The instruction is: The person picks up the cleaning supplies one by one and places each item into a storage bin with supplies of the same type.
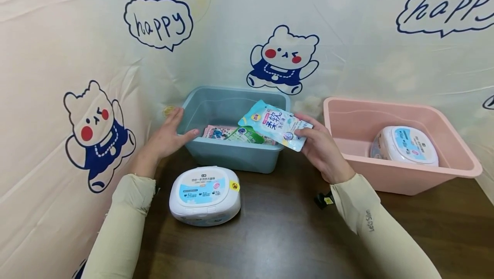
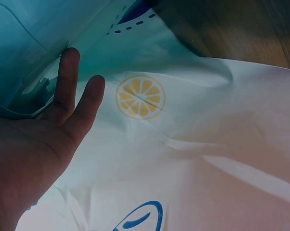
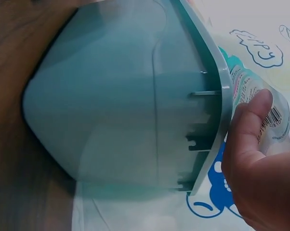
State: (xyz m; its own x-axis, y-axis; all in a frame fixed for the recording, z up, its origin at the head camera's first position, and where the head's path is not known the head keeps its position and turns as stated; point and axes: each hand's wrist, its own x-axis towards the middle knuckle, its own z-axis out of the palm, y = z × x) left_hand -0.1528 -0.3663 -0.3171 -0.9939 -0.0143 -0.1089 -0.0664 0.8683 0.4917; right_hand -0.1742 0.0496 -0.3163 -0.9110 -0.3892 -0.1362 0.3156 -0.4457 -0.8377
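My right hand (image 1: pixel 322 148) pinches a light blue laundry detergent pouch (image 1: pixel 275 122) by its lower right end, thumb on the printed front. Tilted, the pouch overlaps the right end of a blue-grey plastic bin (image 1: pixel 231 152). In the right wrist view, the pouch's barcode side (image 3: pixel 275 115) shows above the bin rim, near the fingers. At the bin's left end my left hand (image 1: pixel 170 131) rests with fingers straight and spread, its thumb over the front rim. Inside that bin lie a green packet (image 1: pixel 245 135) and a pink patterned packet (image 1: pixel 218 132).
A white lidded tub (image 1: pixel 204 195) stands on the brown table (image 1: pixel 270 227) in front of the blue-grey bin. To the right is a pink bin (image 1: pixel 390 178) holding a similar white tub (image 1: pixel 409 146). A small black object (image 1: pixel 324 199) lies by the right wrist. Printed cloth hangs behind.
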